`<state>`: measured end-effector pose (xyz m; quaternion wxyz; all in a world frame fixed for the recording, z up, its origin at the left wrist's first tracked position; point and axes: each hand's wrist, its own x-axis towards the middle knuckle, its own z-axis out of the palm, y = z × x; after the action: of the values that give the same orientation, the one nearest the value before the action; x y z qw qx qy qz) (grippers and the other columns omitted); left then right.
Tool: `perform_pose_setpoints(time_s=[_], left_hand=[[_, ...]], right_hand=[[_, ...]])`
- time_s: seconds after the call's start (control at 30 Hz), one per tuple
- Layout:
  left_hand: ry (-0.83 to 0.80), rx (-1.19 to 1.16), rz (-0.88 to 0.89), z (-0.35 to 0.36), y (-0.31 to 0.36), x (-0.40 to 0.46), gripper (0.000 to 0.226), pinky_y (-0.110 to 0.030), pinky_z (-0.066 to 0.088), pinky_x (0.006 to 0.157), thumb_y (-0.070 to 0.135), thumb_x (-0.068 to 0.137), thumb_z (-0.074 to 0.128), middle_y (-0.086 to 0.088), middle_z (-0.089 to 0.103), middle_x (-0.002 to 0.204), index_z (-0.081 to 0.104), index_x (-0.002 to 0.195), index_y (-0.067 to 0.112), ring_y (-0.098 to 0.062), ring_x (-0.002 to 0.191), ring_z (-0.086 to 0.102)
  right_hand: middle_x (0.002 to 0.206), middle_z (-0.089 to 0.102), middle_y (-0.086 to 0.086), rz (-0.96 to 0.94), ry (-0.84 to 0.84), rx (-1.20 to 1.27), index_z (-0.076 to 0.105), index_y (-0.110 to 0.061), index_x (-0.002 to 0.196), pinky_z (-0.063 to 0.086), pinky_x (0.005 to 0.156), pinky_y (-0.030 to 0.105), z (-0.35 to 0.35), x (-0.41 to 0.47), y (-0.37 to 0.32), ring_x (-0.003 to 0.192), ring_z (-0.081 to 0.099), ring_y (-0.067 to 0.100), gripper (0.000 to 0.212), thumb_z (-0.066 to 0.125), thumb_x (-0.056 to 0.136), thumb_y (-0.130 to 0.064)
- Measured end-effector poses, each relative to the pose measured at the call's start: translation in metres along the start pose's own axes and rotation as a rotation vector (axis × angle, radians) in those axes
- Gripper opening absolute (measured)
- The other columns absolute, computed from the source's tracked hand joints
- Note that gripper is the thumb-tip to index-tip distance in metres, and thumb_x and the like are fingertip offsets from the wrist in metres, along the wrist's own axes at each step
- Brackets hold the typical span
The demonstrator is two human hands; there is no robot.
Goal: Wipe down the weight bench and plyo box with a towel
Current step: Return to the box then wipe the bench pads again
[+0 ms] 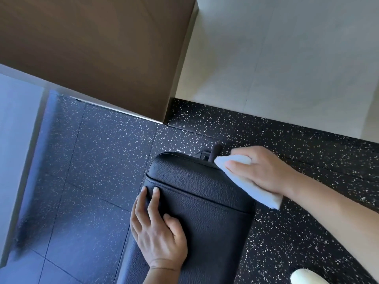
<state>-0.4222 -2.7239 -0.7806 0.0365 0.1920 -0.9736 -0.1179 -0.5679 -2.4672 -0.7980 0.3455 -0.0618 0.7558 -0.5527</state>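
Your right hand is pressing a folded white towel onto the far right corner of the weight bench pad, fingers curling over its top, while your left hand is lying flat and empty on the left edge. The unwiped pad is stretching from the right grip toward 7 o'clock, its long axis running back to you. It is looking black, pebbled and seamed; the plyo box is not in view.

Floor open L of bench; brown panel blocks beyond.
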Motion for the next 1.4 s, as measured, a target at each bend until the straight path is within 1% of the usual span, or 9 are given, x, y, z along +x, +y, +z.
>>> perform_pose_setpoints(time_s=[0.23, 0.4, 0.5, 0.63, 0.87, 1.0, 1.13, 1.2, 1.4], left_hand=[[0.023, -0.011, 0.012, -0.001, 0.001, 0.003, 0.064, -0.059, 0.034, 0.118, 0.023, 0.086, 0.041, -0.01, 0.046, 0.159, 0.054, 0.148, 0.016, -0.04, 0.14, 0.045], [0.039, -0.024, 0.033, 0.002, -0.001, 0.003, 0.062, -0.056, 0.034, 0.119, 0.025, 0.088, 0.041, -0.007, 0.046, 0.159, 0.054, 0.148, 0.019, -0.039, 0.139, 0.046], [0.051, -0.05, 0.026, 0.003, -0.003, 0.002, 0.061, -0.059, 0.035, 0.117, 0.025, 0.089, 0.042, -0.006, 0.046, 0.159, 0.053, 0.149, 0.02, -0.039, 0.137, 0.045], [0.054, -0.094, 0.03, 0.004, 0.002, 0.002, 0.06, -0.059, 0.036, 0.115, 0.026, 0.09, 0.043, -0.004, 0.046, 0.157, 0.051, 0.149, 0.024, -0.038, 0.137, 0.044], [0.008, -0.119, 0.032, 0.003, -0.004, -0.001, 0.057, -0.058, 0.032, 0.117, 0.028, 0.096, 0.037, 0.0, 0.042, 0.16, 0.048, 0.153, 0.029, -0.037, 0.14, 0.041], [-0.082, -0.107, 0.113, -0.006, -0.011, -0.005, 0.057, -0.052, 0.021, 0.126, 0.028, 0.106, 0.038, 0.001, 0.028, 0.172, 0.036, 0.163, 0.029, -0.031, 0.154, 0.028], [-0.156, -0.025, 0.336, -0.025, -0.058, -0.077, 0.061, -0.051, 0.014, 0.13, 0.035, 0.105, 0.034, 0.002, 0.02, 0.175, 0.029, 0.165, 0.032, -0.026, 0.161, 0.015], [-0.176, 0.001, 0.431, -0.035, -0.09, -0.129, 0.064, -0.05, 0.014, 0.131, 0.035, 0.101, 0.032, 0.005, 0.02, 0.176, 0.03, 0.165, 0.033, -0.022, 0.163, 0.012], [-0.113, 0.028, 0.419, -0.034, -0.107, -0.148, 0.068, -0.047, 0.017, 0.13, 0.029, 0.094, 0.039, 0.003, 0.029, 0.173, 0.041, 0.161, 0.03, -0.024, 0.161, 0.02]], right_hand=[[0.054, 0.036, -0.006, -0.126, 0.197, -0.212, 0.038, -0.02, 0.064, 0.027, 0.051, 0.029, 0.034, 0.037, -0.032, 0.049, 0.036, 0.011, 0.048, 0.065, 0.097, -0.041], [0.062, 0.044, -0.007, 0.011, 0.59, 0.146, 0.047, -0.024, 0.068, 0.034, 0.056, 0.031, 0.044, -0.017, 0.01, 0.059, 0.041, 0.003, 0.039, 0.065, 0.099, -0.04], [0.064, 0.049, 0.006, 0.015, 0.886, 0.32, 0.049, -0.01, 0.073, 0.036, 0.053, 0.036, 0.08, -0.047, 0.019, 0.059, 0.043, 0.01, 0.039, 0.065, 0.101, -0.031], [0.064, 0.045, -0.011, 0.072, 1.194, 0.558, 0.047, -0.014, 0.073, 0.038, 0.057, 0.031, 0.134, -0.07, 0.019, 0.06, 0.042, 0.008, 0.035, 0.063, 0.103, -0.025], [0.061, 0.049, -0.012, 0.125, 1.22, 0.629, 0.046, -0.021, 0.074, 0.043, 0.059, 0.041, 0.24, -0.126, 0.027, 0.058, 0.045, 0.01, 0.033, 0.063, 0.1, -0.031], [0.063, 0.052, 0.0, 0.117, 1.185, 0.576, 0.045, -0.019, 0.076, 0.047, 0.058, 0.049, 0.287, -0.161, 0.033, 0.061, 0.051, 0.026, 0.036, 0.06, 0.098, -0.043], [0.064, 0.048, -0.008, 0.116, 1.174, 0.45, 0.041, -0.029, 0.072, 0.044, 0.063, 0.045, 0.267, -0.156, 0.031, 0.065, 0.048, 0.021, 0.032, 0.056, 0.095, -0.045], [0.067, 0.052, -0.007, 0.117, 1.193, 0.475, 0.045, -0.023, 0.074, 0.048, 0.069, 0.046, 0.237, -0.136, 0.028, 0.069, 0.052, 0.023, 0.032, 0.053, 0.093, -0.047], [0.067, 0.054, -0.009, 0.115, 1.166, 0.543, 0.05, -0.017, 0.074, 0.05, 0.072, 0.048, 0.215, -0.12, 0.035, 0.069, 0.055, 0.019, 0.034, 0.058, 0.099, -0.038]])
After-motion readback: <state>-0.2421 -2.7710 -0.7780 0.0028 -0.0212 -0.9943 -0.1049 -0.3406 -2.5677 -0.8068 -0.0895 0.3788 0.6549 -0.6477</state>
